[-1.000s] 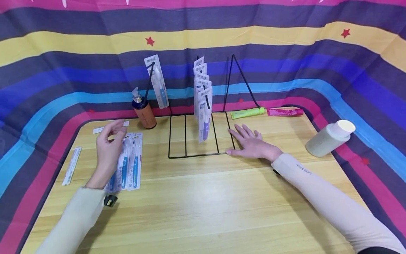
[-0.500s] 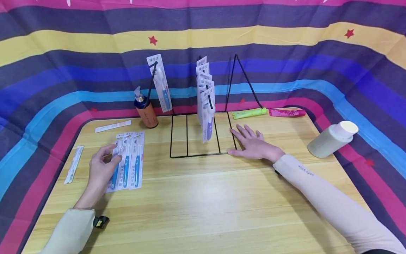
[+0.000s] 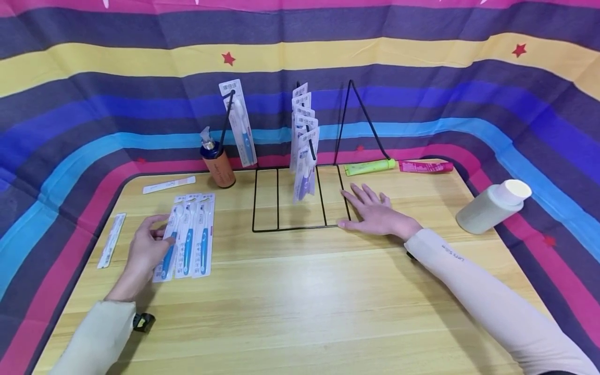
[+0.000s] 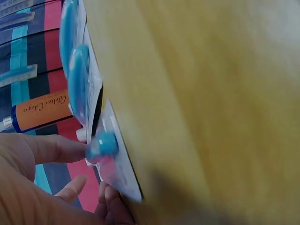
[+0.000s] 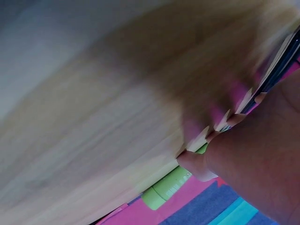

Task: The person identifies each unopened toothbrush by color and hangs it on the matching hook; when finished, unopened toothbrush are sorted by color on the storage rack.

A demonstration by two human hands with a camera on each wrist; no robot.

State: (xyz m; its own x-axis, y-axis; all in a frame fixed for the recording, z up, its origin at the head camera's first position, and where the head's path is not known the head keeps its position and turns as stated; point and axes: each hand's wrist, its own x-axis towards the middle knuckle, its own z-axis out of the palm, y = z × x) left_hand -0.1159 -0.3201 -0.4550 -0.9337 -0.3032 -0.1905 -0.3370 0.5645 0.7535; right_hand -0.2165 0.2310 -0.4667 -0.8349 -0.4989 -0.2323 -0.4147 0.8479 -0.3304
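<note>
My left hand [image 3: 146, 252] is at the leftmost of three blue packaged toothbrushes [image 3: 167, 263] lying side by side on the table. Thumb and fingers pinch this pack by its sides; in the left wrist view the thumb presses the blue handle [image 4: 108, 141] while fingertips meet the card's other edge. The other two packs [image 3: 188, 250] lie just to its right. Flat on the table, with fingers spread, my right hand [image 3: 377, 214] touches the right front corner of a black wire rack [image 3: 278, 203]. Several packaged purple toothbrushes [image 3: 304, 182] hang from the rack's middle hook.
One blue toothbrush pack [image 3: 244, 130] hangs on the left hook, beside an orange pump bottle [image 3: 220, 169]. Two slim white packets [image 3: 169, 185] lie at the left. Green [image 3: 370, 167] and pink tubes [image 3: 426, 166] lie behind the right hand, and a pale bottle [image 3: 489, 208] stands at the right.
My left hand has come down and toward me onto the leftmost pack and pinches it. The front hanging pack has swung slightly. My right hand has stayed on the rack's corner.
</note>
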